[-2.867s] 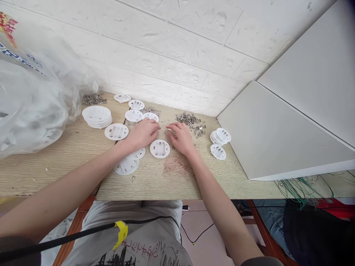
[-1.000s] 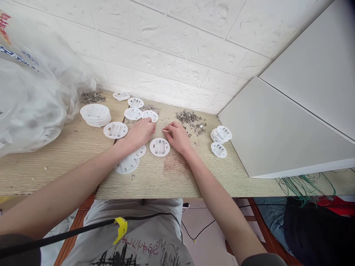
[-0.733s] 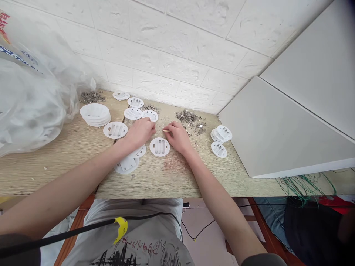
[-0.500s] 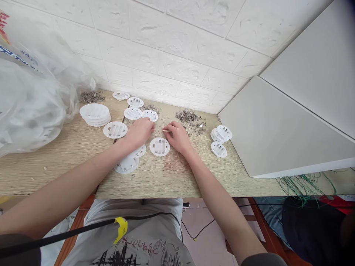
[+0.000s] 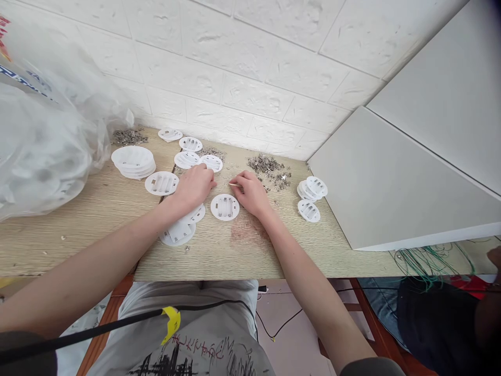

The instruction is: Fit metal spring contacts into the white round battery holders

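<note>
My left hand [image 5: 194, 186] rests on the table with its fingers curled together, beside a round white battery holder [image 5: 212, 163]. Whatever those fingers hold, if anything, is hidden. My right hand [image 5: 251, 194] pinches a thin pale stick [image 5: 235, 185] between thumb and fingers. Below and between the hands lies another round battery holder [image 5: 225, 207], its slots facing up and small metal pieces at the slot ends. Past my right fingertips is a heap of small metal contacts [image 5: 266, 164]. Under my left wrist, more holders [image 5: 178, 234] overlap and are partly covered.
A stack of white discs [image 5: 133, 161] stands at left near a big clear plastic bag [image 5: 50, 136]. Several finished-looking holders [image 5: 312, 188] pile at right, before a white panel [image 5: 422, 183]. Green wires [image 5: 426, 263] and another person's hand [image 5: 494, 256] are at the far right.
My left hand has shifted very slightly left and up. My right hand stays in place with the stick. Another person's hand has come into view at the right edge.
</note>
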A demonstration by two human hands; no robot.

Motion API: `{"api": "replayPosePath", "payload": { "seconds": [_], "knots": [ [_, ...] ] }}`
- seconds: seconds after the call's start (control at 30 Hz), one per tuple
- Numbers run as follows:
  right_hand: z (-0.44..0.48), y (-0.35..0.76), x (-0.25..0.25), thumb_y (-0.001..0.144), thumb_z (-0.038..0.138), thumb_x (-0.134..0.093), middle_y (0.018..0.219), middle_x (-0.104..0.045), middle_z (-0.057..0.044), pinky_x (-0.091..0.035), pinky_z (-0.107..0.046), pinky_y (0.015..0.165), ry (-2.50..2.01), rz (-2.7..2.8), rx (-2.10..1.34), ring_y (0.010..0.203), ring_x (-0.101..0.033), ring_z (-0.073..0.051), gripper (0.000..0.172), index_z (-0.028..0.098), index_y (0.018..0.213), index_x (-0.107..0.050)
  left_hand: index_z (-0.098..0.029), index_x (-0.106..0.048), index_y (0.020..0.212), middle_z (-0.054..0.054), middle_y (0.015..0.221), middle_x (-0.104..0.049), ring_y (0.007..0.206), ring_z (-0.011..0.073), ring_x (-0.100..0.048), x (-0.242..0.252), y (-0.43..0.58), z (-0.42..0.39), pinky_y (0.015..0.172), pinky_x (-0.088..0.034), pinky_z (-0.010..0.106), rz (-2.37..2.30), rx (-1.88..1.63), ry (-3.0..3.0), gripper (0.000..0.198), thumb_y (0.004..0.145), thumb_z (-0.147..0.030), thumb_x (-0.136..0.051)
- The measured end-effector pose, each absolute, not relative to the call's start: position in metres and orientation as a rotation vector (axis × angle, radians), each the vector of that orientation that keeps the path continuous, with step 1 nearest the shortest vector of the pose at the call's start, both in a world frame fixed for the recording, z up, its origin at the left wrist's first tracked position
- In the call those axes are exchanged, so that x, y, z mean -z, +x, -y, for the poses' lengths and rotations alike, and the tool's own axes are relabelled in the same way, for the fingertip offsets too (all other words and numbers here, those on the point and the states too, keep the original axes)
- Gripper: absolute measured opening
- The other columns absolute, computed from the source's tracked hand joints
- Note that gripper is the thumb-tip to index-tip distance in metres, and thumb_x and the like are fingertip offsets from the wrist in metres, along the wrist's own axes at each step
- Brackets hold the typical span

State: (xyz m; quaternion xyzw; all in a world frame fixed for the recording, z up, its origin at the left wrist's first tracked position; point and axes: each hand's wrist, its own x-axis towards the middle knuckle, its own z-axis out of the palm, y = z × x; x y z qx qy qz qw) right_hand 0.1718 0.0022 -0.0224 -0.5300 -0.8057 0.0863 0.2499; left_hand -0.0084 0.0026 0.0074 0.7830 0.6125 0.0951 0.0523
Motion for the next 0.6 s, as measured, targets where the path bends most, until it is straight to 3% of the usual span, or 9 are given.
{"api": "replayPosePath", "payload": {
  "seconds": [0.4,0.6],
  "knots": [
    [-0.0020,0.1716,0.0205,0.094,0.020,-0.051,0.106,-0.065,-0.008,-0.046,-0.034,0.087,-1.461,2.201,-0.246,0.104,-0.058,-0.021,0.020,0.017,0.100,-0.070,-0.016,-0.067,0.100,0.008,0.107,-0.066,0.103,0.0272,-0.063,-0.0035,-0.0093,-0.0023,0.071,-0.045,0.036,-1.803,-0.373,2.424,0.017,0.093,-0.024,-0.053],
    [-0.0019,0.1722,0.0201,0.094,0.019,-0.051,0.106,-0.064,-0.008,-0.045,-0.034,0.090,-1.461,2.215,-0.250,0.105,-0.057,-0.021,0.020,0.017,0.100,-0.070,-0.018,-0.073,0.089,0.008,0.100,-0.068,0.102,0.0280,-0.063,-0.0057,-0.0088,-0.0017,0.070,-0.045,0.036,-1.802,-0.349,2.450,0.020,0.091,-0.023,-0.054]
  ]
}}
